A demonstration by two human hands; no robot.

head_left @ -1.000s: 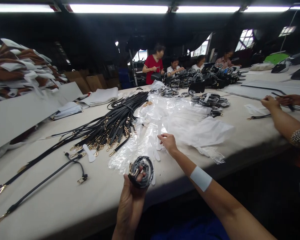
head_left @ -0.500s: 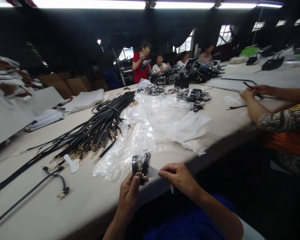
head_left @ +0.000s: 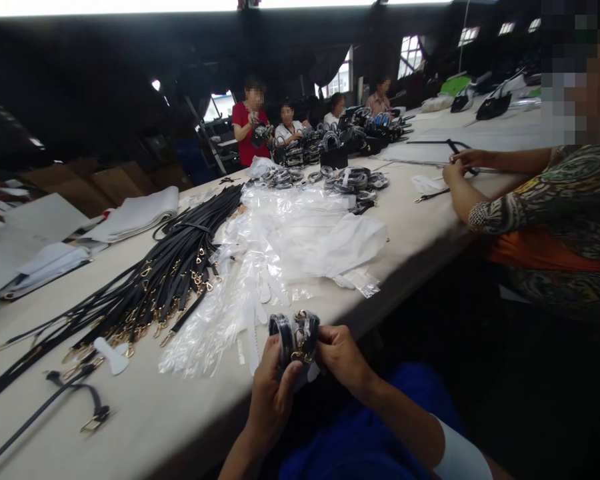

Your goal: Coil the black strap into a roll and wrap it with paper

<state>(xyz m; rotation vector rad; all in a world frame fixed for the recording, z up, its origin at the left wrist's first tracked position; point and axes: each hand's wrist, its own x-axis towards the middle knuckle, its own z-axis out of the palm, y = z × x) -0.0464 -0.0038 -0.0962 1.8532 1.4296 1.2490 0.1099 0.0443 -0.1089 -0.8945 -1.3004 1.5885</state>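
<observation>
A coiled black strap point(head_left: 307, 333) in clear plastic, with gold-coloured metal clips on its front, is held just off the table's near edge. My left hand point(head_left: 271, 387) is closed around its left side, thumb against the lower front. At the coil's right side, my right hand point(head_left: 344, 359) has its fingers pinched together, touching it. Below those fingertips shows the tip of a white strip point(head_left: 313, 372); the rest of it is hidden behind the coil and fingers. Past my hands lie clear plastic sleeves point(head_left: 205, 340) and white strips.
Long black straps point(head_left: 180, 267) with gold clips lie bundled on the table point(head_left: 145, 413) at left. Loose straps with a buckle point(head_left: 96, 417) lie nearer. Wrapped coils point(head_left: 353, 180) are piled farther back. A co-worker's hands point(head_left: 463, 163) hold a strap at right; other people work beyond.
My right hand has come left, against the coil, and the white strip that stretched between them is now mostly out of sight. The coil has turned in my left hand. The view has shifted right.
</observation>
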